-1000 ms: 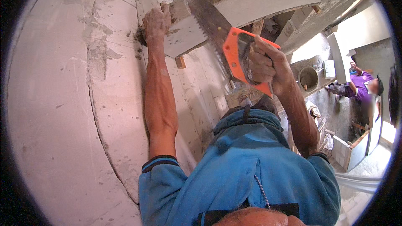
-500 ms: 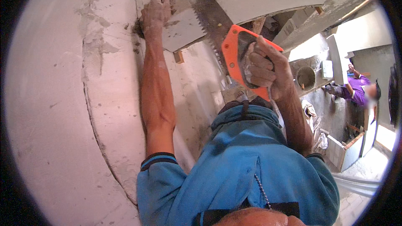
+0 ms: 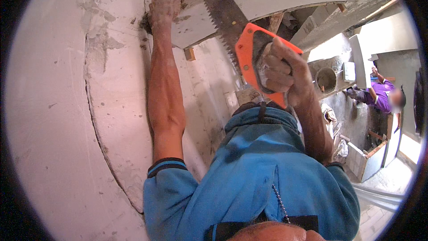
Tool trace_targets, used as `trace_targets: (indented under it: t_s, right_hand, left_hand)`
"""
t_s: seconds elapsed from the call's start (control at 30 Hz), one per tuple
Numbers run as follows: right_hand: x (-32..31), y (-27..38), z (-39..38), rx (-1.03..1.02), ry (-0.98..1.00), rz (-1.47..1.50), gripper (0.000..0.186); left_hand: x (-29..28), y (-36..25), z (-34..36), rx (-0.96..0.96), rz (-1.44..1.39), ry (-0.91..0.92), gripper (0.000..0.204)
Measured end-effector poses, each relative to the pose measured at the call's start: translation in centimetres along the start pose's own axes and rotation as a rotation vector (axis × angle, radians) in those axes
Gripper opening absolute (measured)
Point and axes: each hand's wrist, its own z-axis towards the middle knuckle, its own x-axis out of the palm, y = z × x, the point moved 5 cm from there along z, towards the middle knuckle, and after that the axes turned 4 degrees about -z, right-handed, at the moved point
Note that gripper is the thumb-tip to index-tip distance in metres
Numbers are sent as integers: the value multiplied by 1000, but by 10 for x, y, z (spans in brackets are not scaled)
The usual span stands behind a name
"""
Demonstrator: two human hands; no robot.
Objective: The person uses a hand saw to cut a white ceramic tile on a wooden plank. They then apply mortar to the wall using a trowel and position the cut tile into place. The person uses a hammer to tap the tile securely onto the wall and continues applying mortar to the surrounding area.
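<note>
Across the pale block [image 3: 196, 29], an orange-handled saw [image 3: 232, 23] is clenched in the right hand [image 3: 281, 69]; at the block's left end rests the left hand [image 3: 163, 11], grip unclear; severing looks unfinished, cut depth hidden

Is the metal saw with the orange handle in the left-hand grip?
No, the right-hand grip holds the saw by its orange handle; the left-hand grip is at the pale flat-faced block.

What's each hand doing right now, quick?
Left hand: at the pale block; whether it grips cannot be told.
Right hand: closed, holding the orange-handled saw.
</note>
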Motion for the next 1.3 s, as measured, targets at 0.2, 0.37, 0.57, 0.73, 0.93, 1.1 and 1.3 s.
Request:
trace_targets:
  t_s: [0.2,0.37,0.57,0.73,0.93,1.1,1.3]
  right_hand:
    - [-9,-1,-95,110,-43,54,22]
    - [-24,6,-53,-2,-416,-229,32]
    - [-24,-7,-16,68,-66,-63,32]
    - [1,-5,-111,169,198,343,33]
    - [7,-10,1,46,-67,-28,27]
    - [-23,-33,-44,98,-82,-5,33]
    - [-19,-34,-92,119,21,-75,20]
  left_hand:
    - [-1,0,-3,28,26,-32,62]
    - [-6,-7,-10,22,8,-37,59]
    - [-10,-9,-7,34,-25,20,54]
    - [-7,2,-7,50,-110,-91,72]
    - [-7,-4,-12,28,19,-17,52]
    - [-11,-4,-10,87,-55,-50,49]
    - [-3,8,5,16,-13,-38,60]
